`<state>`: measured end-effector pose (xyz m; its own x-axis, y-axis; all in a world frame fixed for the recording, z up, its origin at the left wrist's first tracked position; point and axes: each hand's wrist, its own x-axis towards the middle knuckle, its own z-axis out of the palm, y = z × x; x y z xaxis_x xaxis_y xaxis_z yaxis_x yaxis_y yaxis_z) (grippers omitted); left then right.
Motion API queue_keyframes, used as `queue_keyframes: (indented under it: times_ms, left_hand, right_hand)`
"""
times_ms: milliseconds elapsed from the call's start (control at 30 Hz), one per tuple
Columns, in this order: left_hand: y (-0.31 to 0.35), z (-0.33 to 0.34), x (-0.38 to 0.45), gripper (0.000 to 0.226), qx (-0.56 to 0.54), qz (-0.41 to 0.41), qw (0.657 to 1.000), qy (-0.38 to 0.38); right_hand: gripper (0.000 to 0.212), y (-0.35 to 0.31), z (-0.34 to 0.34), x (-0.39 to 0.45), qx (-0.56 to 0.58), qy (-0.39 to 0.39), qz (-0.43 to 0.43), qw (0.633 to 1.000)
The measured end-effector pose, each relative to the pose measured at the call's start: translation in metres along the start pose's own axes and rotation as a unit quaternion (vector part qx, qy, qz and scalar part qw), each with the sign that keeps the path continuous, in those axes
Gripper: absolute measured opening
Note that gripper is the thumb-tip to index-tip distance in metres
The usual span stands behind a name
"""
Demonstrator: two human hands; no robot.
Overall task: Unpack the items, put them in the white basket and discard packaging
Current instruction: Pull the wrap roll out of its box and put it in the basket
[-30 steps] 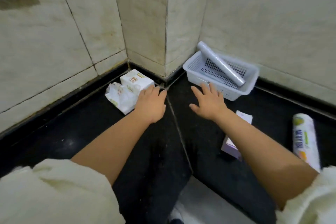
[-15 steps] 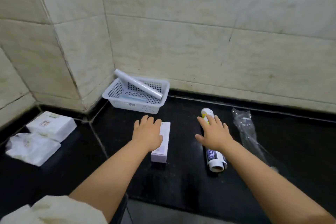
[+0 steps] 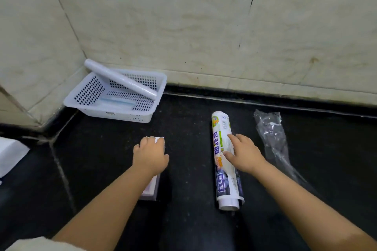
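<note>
The white basket (image 3: 114, 113) sits on the black floor in the wall corner, upper left. A bare white roll (image 3: 120, 79) leans across it, and a flat pale-blue item (image 3: 116, 101) lies on its bottom. My left hand (image 3: 150, 158) covers a small white and lilac box (image 3: 152, 189), fingers curled around its sides. My right hand (image 3: 244, 155) rests on top of a printed, still wrapped roll (image 3: 221, 128) lying lengthwise on the floor, fingers and thumb laid over it, not wrapped around.
An empty clear plastic wrapper (image 3: 271, 134) lies on the floor to the right of the wrapped roll. A white pack (image 3: 10, 153) pokes in at the left edge. Beige tiled walls close the far side and the left.
The view has swung right, from the left corner to the basket and the roll. Both hands have come down: the left now clasps the box, the right lies on the wrapped roll.
</note>
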<state>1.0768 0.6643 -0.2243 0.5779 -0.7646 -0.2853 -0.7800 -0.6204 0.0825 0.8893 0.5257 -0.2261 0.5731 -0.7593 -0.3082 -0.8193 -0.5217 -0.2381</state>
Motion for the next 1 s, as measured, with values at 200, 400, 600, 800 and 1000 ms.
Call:
queue_keyframes:
  times_ms: [200, 400, 600, 800, 1000]
  left_hand:
    - [0.004, 0.012, 0.024, 0.035, -0.026, -0.028, 0.999, 0.026]
    - [0.016, 0.016, 0.051, 0.046, -0.016, 0.035, 0.999, 0.025]
    - [0.026, 0.020, 0.066, 0.047, -0.034, 0.064, 0.997, 0.006]
    - [0.028, 0.016, 0.075, 0.051, -0.139, 0.073, 0.988, 0.002]
    - [0.047, -0.021, 0.077, 0.048, -0.563, -0.020, 0.826, -0.026]
  right_hand:
    - [0.066, 0.004, 0.009, 0.030, 0.030, -0.009, 0.017, 0.999]
    - [0.090, -0.008, 0.034, 0.039, 0.091, -0.064, 0.151, 0.982]
    - [0.073, -0.018, 0.054, 0.044, 0.179, -0.012, 0.204, 0.963]
    - [0.058, -0.005, 0.040, 0.027, 0.252, 0.027, 0.121, 0.960]
    - [0.057, -0.006, 0.001, 0.000, 0.329, -0.012, -0.032, 0.944]
